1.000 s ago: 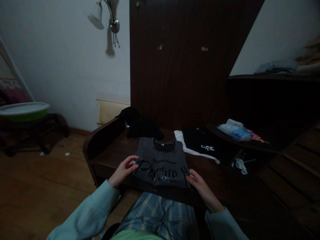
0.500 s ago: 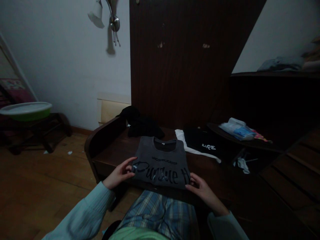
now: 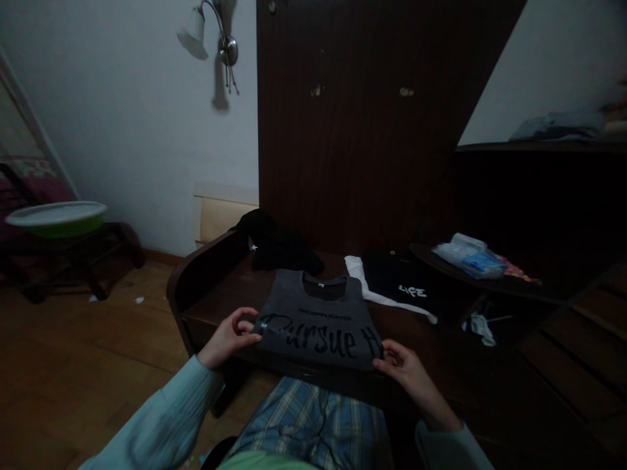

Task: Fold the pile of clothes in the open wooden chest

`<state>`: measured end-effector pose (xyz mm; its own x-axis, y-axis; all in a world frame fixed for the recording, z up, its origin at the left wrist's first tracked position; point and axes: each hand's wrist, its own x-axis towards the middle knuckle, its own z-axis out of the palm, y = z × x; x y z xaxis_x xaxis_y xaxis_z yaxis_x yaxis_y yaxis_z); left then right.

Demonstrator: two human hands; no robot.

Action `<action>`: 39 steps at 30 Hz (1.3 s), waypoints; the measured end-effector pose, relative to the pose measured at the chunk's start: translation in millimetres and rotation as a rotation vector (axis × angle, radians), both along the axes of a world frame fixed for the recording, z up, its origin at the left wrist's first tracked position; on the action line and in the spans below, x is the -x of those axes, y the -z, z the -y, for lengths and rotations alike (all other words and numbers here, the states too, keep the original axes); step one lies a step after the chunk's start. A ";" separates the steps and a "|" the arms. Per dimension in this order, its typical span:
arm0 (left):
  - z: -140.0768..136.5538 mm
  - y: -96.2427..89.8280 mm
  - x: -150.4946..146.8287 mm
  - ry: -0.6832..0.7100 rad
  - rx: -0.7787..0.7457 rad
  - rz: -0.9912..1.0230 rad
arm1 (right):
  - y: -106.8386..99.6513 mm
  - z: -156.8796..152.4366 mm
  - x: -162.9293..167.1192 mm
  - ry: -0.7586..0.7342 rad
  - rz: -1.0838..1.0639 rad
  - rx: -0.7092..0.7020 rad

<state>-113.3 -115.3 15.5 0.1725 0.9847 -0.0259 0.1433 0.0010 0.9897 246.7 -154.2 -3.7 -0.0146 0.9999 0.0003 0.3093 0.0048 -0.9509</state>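
Note:
A dark grey T-shirt (image 3: 313, 320) with black lettering lies folded on the dark wooden bench (image 3: 215, 305), its collar pointing away from me. My left hand (image 3: 232, 336) pinches the shirt's near left edge between thumb and fingers. At the near right edge, my right hand (image 3: 401, 364) grips the cloth the same way. Between the two hands the lower edge is drawn straight. Behind it on the right lies a black garment (image 3: 392, 277) with white print, over a white one (image 3: 355, 266). Dark clothes (image 3: 284, 251) are heaped at the back left.
A rounded shelf (image 3: 441, 264) on the right carries plastic packets (image 3: 470, 254). Below it hangs a pale crumpled item (image 3: 481, 328). The bench's raised left side (image 3: 183, 277) curves up. A green basin (image 3: 63, 225) rests on a stool at left; a wall lamp (image 3: 228, 49) hangs above.
My hands have moved slightly apart, the right one further right, and the shirt's lower edge is spread wider and flatter. The view has shifted a little.

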 end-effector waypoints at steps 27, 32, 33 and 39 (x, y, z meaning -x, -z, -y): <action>2.4 4.8 -20.5 -0.231 -0.316 -0.725 | 14.2 -13.1 8.4 0.187 0.128 -0.058; -2.9 6.2 -19.6 -0.242 -0.370 -0.817 | 8.1 -12.4 6.3 0.333 0.184 -0.145; -4.2 6.0 -20.5 -0.220 -0.372 -0.840 | 5.6 -13.4 6.5 0.344 0.217 -0.146; -12.8 -0.8 -31.4 -0.205 -0.262 -0.884 | -7.1 -34.9 8.8 0.304 0.397 -0.086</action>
<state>-81.8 -102.5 16.3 0.0194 0.9866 0.1621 0.8634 -0.0983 0.4949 237.9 -119.3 3.5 0.2618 0.9555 0.1359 0.6467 -0.0691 -0.7596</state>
